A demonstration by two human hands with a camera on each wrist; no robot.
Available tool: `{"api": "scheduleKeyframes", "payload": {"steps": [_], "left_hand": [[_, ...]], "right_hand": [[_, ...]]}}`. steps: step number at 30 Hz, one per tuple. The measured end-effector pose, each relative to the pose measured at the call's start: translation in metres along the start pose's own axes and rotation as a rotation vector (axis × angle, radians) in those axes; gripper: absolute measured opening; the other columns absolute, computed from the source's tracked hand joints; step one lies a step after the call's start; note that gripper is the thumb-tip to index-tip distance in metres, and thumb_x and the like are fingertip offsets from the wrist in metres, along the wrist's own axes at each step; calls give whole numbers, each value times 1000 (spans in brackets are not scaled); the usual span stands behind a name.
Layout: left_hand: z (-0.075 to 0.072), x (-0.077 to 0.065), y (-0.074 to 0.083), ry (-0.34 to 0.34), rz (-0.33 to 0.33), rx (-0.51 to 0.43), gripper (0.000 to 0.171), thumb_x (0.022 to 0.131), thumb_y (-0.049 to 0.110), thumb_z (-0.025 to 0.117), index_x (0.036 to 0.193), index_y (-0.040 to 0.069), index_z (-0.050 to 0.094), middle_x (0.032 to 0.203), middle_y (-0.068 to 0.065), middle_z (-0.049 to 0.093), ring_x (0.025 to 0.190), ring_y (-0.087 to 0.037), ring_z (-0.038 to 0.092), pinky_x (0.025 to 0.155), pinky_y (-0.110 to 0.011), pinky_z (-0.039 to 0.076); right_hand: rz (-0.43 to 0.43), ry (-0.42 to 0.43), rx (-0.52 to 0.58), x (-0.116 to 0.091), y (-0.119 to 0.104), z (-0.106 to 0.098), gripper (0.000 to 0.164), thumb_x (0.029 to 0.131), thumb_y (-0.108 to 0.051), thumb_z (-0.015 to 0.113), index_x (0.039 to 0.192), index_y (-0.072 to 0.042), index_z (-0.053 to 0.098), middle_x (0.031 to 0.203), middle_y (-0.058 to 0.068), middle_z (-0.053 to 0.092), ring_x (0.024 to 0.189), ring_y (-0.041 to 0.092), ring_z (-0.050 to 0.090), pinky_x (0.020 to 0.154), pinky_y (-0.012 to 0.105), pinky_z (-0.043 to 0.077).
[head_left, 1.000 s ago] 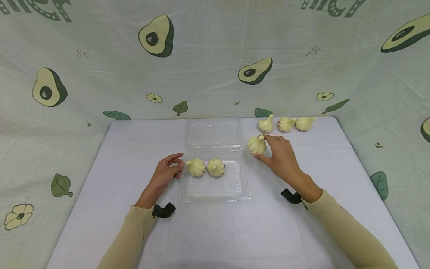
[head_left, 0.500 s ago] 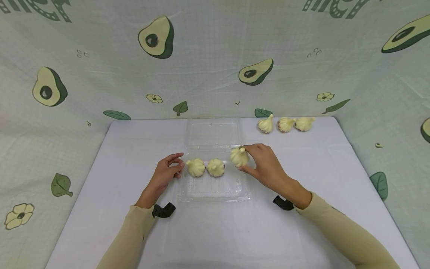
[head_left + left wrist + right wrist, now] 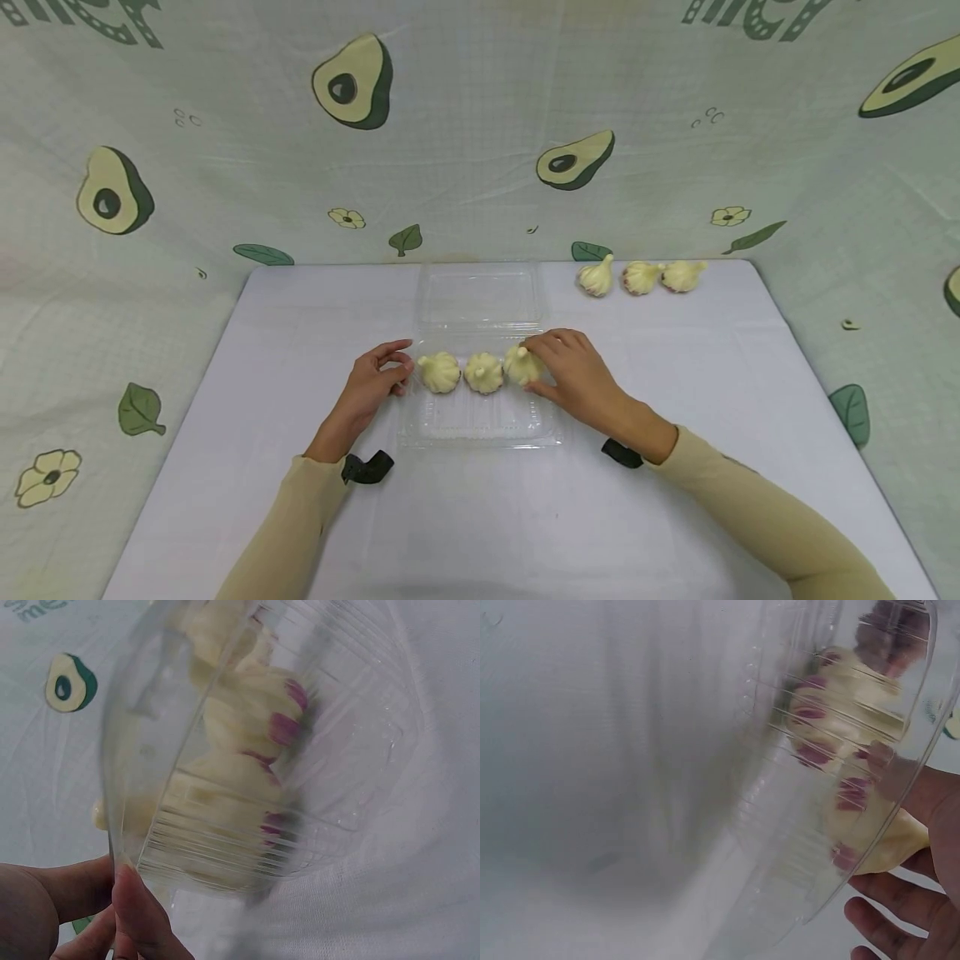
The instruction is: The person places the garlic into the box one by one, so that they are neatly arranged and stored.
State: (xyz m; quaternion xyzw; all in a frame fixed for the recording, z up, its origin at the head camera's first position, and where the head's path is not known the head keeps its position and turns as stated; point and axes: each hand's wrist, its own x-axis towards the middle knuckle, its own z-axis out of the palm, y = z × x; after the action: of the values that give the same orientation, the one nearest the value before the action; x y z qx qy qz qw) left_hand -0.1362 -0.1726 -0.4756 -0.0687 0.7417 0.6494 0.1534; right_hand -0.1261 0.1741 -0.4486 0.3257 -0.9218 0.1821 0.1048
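A clear plastic clamshell container [image 3: 480, 433] lies with its lid folded back. My left hand [image 3: 371, 379] pinches its left rim between thumb and fingers, as the left wrist view shows. Two garlic bulbs, a left one [image 3: 439, 372] and a middle one [image 3: 483, 373], sit side by side along the back of the tray. Beside them my right hand [image 3: 573, 375] grips a third garlic bulb [image 3: 521, 365] from the right, within the tray's right part. Through the clear wall, the right wrist view shows this bulb's purple-marked base [image 3: 851, 795] and fingers around it.
Three more garlic bulbs, one apart [image 3: 596, 277] and two close together [image 3: 660, 277], lie at the table's back right. The open lid [image 3: 480, 298] extends toward the back edge. An avocado-printed cloth [image 3: 465, 150] rises behind the white table [image 3: 480, 533].
My right hand has carried its garlic bulb leftward and toward me, from right of the container into the row with the other two. My left hand has stayed at the rim.
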Motion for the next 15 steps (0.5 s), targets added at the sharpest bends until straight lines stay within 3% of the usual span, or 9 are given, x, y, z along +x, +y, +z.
{"api": "scheduleKeyframes", "payload": {"steps": [15], "left_hand": [[3,0,-2,8,2,-7,49,106,2,63,154,1,52,112,-5,59,80,-12,62,64,-22,54]], "right_hand": [[-44,-45,-91,2,2,9,59,81,-28,95,129,-7,68,125,12,68,125,35,58,110,53,43]]}}
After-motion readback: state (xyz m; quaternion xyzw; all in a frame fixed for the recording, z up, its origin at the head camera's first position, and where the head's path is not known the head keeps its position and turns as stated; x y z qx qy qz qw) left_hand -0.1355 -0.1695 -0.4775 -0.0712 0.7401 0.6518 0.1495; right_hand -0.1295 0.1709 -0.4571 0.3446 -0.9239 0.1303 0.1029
